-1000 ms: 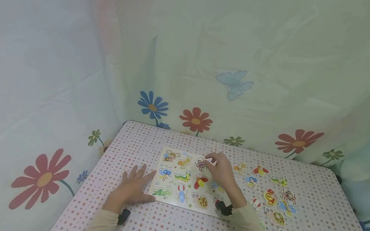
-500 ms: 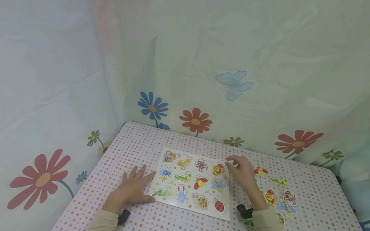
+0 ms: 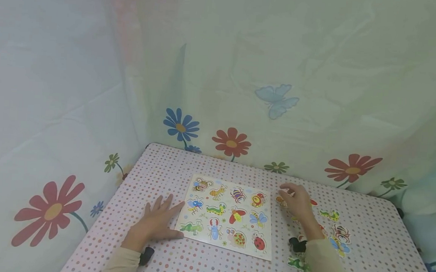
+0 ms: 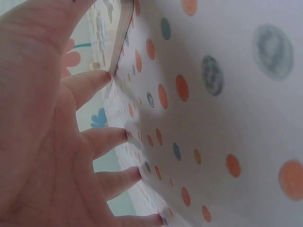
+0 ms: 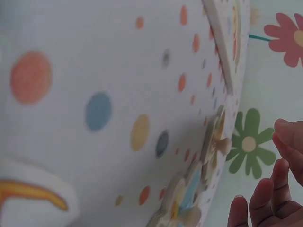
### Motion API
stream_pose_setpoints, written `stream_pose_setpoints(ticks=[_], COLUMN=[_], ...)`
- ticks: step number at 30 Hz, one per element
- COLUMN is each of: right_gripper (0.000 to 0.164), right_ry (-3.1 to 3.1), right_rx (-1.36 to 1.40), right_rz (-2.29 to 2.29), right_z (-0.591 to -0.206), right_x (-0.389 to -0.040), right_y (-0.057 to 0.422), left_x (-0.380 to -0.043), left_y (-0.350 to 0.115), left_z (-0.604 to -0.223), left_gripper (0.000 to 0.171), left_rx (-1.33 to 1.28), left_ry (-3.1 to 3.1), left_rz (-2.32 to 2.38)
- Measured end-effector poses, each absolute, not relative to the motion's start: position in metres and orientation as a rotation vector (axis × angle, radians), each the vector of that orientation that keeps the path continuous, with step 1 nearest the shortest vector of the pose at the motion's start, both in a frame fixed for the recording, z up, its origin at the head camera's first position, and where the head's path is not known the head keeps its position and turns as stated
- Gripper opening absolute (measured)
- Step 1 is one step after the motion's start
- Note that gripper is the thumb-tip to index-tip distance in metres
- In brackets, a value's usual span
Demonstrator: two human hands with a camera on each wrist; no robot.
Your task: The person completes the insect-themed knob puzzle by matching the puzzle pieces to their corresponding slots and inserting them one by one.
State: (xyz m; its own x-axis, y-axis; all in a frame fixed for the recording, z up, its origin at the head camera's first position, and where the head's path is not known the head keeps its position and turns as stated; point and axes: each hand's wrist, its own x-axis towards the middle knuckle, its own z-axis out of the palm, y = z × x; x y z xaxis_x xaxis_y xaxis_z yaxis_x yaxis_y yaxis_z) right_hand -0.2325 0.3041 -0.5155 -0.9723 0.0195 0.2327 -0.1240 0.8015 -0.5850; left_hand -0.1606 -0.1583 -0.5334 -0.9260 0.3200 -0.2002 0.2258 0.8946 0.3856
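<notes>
A white insect puzzle board lies on the dotted table, with several colourful bug pictures in rows. My left hand is spread flat at its left side, index finger and thumb at the board's edge; in the left wrist view the fingertips touch the cloth. Right of the board, my right hand hovers over loose insect pieces, fingers loosely bent, holding nothing. Just under its fingertips is an orange ant piece. In the right wrist view a knobbed wooden piece stands near the hand, below the fingers' level.
More loose pieces lie to the right: a green caterpillar, a spider, a blue-winged insect and a green grasshopper. My right forearm hides some others. A flower-printed curtain stands behind the table.
My right hand has moved right, from over the board's upper part past its right edge to above the loose pieces. The left hand has stayed at the board's left edge.
</notes>
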Motion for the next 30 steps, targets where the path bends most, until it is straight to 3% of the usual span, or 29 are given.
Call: stream_pose_setpoints(ticks=[30], right_gripper=[0.033], right_ry=[-3.010], right_rx=[-0.089], right_rz=[0.998], right_z=[-0.524], right_x=[-0.232], right_y=[0.323], left_x=[-0.160], left_y=[-0.158], left_z=[-0.531], left_gripper=[0.100], left_rx=[0.414], left_ry=[2.798], left_rz=[0.527])
